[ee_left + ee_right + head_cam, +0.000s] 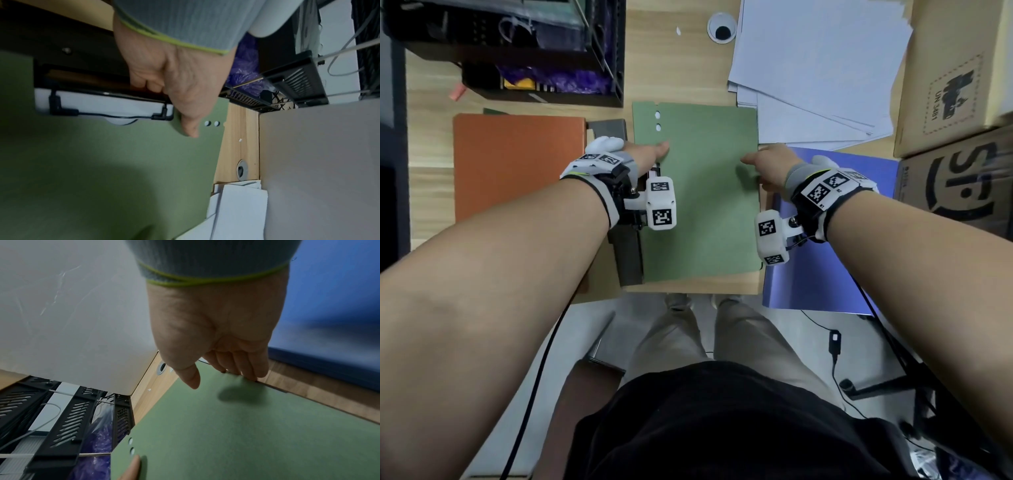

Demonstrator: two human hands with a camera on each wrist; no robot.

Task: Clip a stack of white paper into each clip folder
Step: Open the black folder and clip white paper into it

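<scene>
Green folder (pixel 698 205) flat on table (pixel 671 68), thin stiff card, light, slides easily. Your left hand (pixel 643 154) grips clip edge; right hand (pixel 767 164) pinches opposite edge. Lift by edges.

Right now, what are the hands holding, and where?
Both grip the green folder: left hand at its clip-side edge, right hand at the opposite edge.

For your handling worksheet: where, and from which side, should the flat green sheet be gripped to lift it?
Probably the green sheet by its free right long edge, coming from the right, where the right hand already curls its fingers. It lies flat; the black clip is on its left edge.
</scene>
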